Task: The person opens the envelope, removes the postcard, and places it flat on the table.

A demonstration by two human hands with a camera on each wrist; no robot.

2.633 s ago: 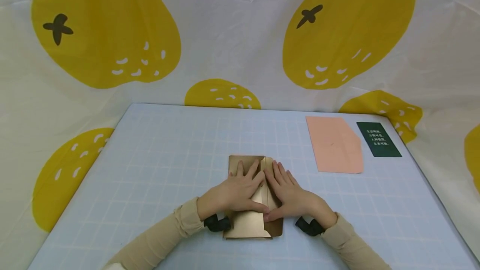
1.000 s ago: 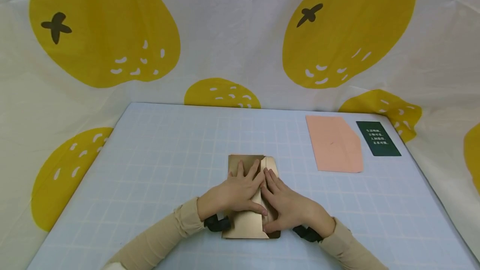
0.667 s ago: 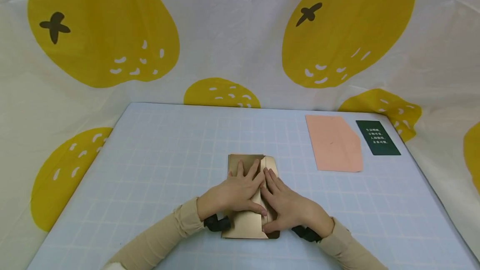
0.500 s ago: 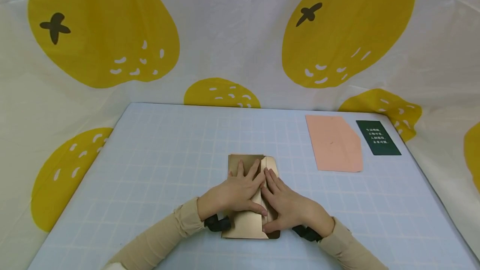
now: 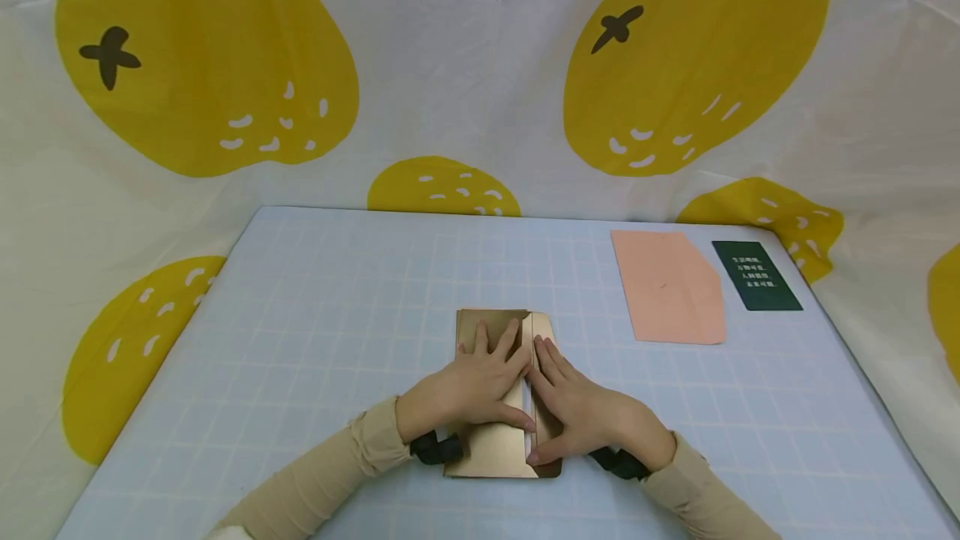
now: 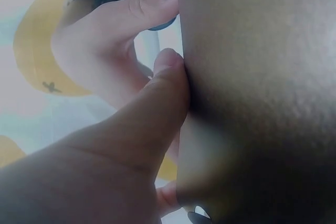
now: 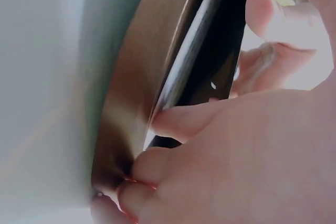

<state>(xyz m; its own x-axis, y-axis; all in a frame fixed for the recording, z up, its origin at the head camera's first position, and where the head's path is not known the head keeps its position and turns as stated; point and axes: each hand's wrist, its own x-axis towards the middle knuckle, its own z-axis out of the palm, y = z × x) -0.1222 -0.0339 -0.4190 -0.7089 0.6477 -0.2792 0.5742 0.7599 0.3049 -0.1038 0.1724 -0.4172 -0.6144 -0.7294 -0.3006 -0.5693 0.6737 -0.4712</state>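
Observation:
A gold paper envelope (image 5: 491, 452) lies upright on the mat in the middle of the head view, its side flap (image 5: 543, 325) at the right with a lengthwise crease. My left hand (image 5: 472, 386) rests on the envelope with fingers spread, its thumb at the edge beside the flap. My right hand (image 5: 585, 411) lies over the flap, fingers pointing up and left, the thumb low near the bottom corner. Between edge and flap shows a narrow pale strip (image 5: 527, 415). In the right wrist view, fingertips touch the creased brown flap (image 7: 142, 66) beside a dark gap.
A peach paper piece (image 5: 671, 290) with angled corners lies at the back right. Beside it is a dark green card (image 5: 757, 276) with white characters. The pale blue gridded mat (image 5: 337, 298) surrounds the envelope, and a fruit-printed cloth (image 5: 465, 65) hangs behind.
My right hand first came closer to my left hand over the flap, then shifted slightly right again. The pale strip between edge and flap shows more now. My left hand has stayed.

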